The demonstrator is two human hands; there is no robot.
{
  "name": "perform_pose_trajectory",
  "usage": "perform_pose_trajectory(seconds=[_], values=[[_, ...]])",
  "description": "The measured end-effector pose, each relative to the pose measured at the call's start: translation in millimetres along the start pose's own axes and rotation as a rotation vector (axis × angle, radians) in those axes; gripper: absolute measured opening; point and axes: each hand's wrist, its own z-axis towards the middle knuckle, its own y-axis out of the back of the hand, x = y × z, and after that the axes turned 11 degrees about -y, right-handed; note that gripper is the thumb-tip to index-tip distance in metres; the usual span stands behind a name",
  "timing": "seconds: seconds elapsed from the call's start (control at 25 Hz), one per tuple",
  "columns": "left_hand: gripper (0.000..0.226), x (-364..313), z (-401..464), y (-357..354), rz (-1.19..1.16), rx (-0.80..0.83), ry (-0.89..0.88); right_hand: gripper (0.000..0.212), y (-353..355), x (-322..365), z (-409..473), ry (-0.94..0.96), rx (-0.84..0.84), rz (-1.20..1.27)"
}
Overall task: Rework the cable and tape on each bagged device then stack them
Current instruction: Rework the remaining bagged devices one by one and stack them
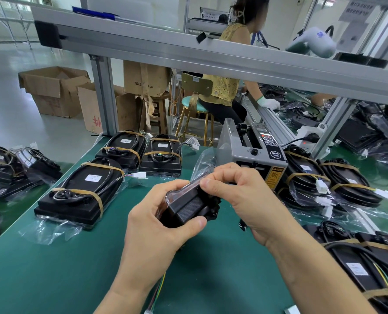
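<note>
Both hands grip one device [188,206] above the table's middle: left hand [156,220] wraps it, right hand [238,193] pinches tape on top. You're mid-taping; next, smooth it down and stack.

You sit at a green-matted counter [52,268] under a bare aluminium frame rail [211,55]. Beyond it, a pale glossy floor [11,87] reflects daylight, open brown cardboard boxes [52,91] stand near a wooden stool [159,109], and a gold-legged teal stool [193,109] stands alongside.
</note>
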Motion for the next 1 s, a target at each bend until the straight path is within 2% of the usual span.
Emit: perform_pose_trajectory(seconds=[0.4,0.8,0.88,1.0], values=[[0.054,1,0,0,-0.019,-0.008,0.003,0.019,-5,4,0,0.009,-0.021,-0.033],[0.054,0,1,0,-0.017,-0.016,-0.002,0.009,-16,5,-7,0.058,-0.205,-0.175],[0.055,0,1,0,-0.015,-0.012,-0.005,0.011,-16,4,-6,-0.02,-0.202,-0.012],[0.055,-1,0,-2,-0.004,0.003,-0.014,0.033,-16,-1,0,-0.193,-0.185,0.389]])
